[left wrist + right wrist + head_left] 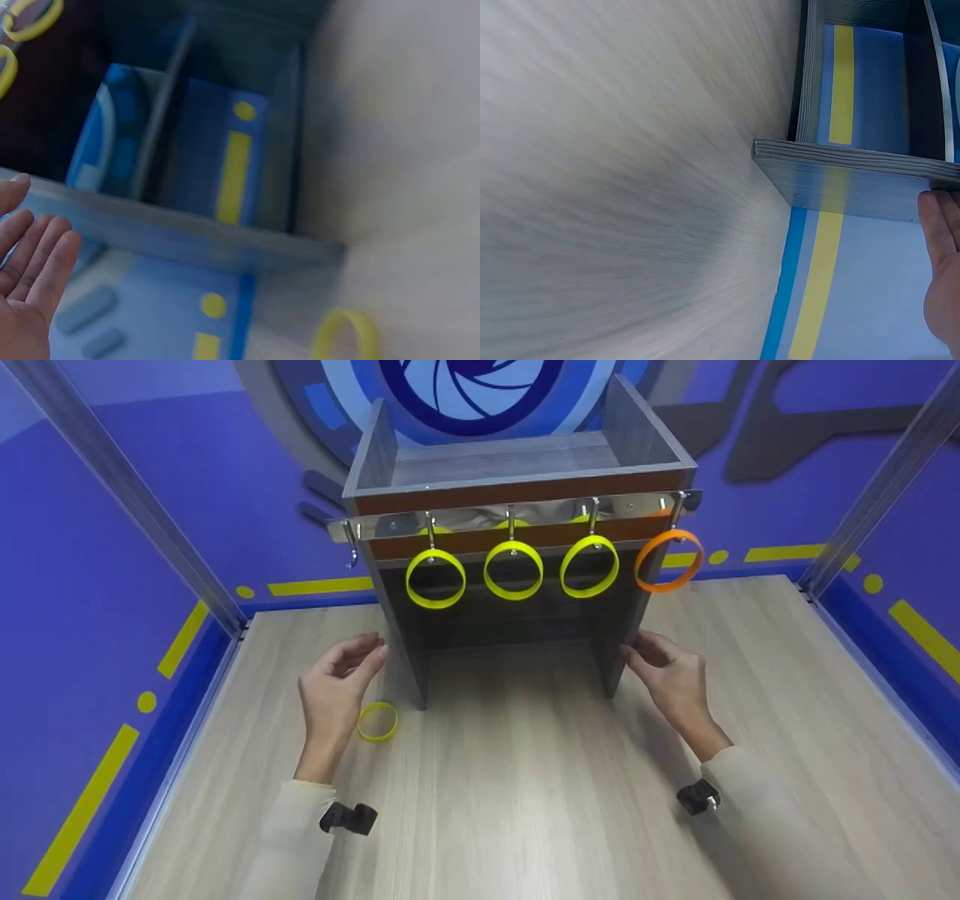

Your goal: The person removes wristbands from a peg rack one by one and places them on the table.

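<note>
A grey wooden shelf unit [517,484] with a metal hook rail [472,519] stands between the two hands. Beside its left side panel, my left hand [337,682] is held slightly off the wood, fingers relaxed and nothing in them. My right hand [671,679] touches the right side panel; in the right wrist view its fingers [937,225] lie extended against the outer face. Yellow rings [436,604] hang from the three middle hooks, and an orange ring [669,586] from the rightmost. Another yellow ring [377,737] lies on the table below my left hand.
The leftmost hook [351,544] is bare. Light wooden table [510,810] extends under and around the unit. Blue printed walls [150,510] with metal corner posts [142,502] enclose the back and both sides.
</note>
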A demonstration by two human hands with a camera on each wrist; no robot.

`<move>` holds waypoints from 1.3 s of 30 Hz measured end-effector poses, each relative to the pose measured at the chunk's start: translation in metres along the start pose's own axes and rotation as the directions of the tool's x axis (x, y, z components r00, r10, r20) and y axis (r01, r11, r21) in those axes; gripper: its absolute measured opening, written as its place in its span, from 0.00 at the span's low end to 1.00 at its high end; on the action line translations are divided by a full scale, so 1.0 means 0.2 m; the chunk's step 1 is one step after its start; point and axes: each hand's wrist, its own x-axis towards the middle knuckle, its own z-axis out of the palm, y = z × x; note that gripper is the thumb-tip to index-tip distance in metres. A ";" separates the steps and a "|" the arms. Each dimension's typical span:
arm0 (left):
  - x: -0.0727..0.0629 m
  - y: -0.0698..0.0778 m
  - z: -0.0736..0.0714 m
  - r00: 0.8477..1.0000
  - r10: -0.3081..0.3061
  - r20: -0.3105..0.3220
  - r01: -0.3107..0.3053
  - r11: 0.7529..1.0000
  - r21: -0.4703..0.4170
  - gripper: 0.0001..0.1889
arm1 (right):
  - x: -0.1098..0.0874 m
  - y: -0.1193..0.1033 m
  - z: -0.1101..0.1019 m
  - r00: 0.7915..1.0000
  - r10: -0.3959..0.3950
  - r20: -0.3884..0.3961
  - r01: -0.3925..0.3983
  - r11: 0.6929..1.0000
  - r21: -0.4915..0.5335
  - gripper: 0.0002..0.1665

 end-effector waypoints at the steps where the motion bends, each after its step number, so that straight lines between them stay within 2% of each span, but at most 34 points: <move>1: 0.01 0.03 0.01 1.000 0.007 0.002 -0.007 1.000 -0.022 0.13 | 0.00 0.00 0.00 1.000 -0.002 -0.002 0.002 1.000 -0.004 0.14; 8: 0.07 0.18 0.06 0.998 0.069 0.013 -0.067 0.988 -0.141 0.14 | 0.00 -0.01 0.00 1.000 0.000 -0.008 0.000 1.000 -0.013 0.14; 16: 0.12 0.27 0.12 0.995 0.092 0.024 -0.085 0.975 -0.206 0.17 | 0.00 -0.01 0.00 1.000 0.030 0.005 -0.030 0.999 -0.015 0.14; 24: 0.14 0.32 0.16 0.996 0.084 0.023 -0.077 0.967 -0.242 0.16 | 0.00 0.00 0.00 1.000 0.027 0.013 -0.027 0.999 -0.028 0.15; 32: 0.15 0.34 0.17 0.998 0.067 0.007 -0.062 0.953 -0.296 0.16 | 0.00 0.00 0.01 1.000 -0.011 -0.011 0.011 1.000 0.018 0.15; 39: 0.16 0.35 0.18 0.994 0.100 0.032 -0.086 0.948 -0.306 0.14 | -0.01 0.01 0.02 1.000 0.005 -0.027 -0.006 1.000 -0.010 0.17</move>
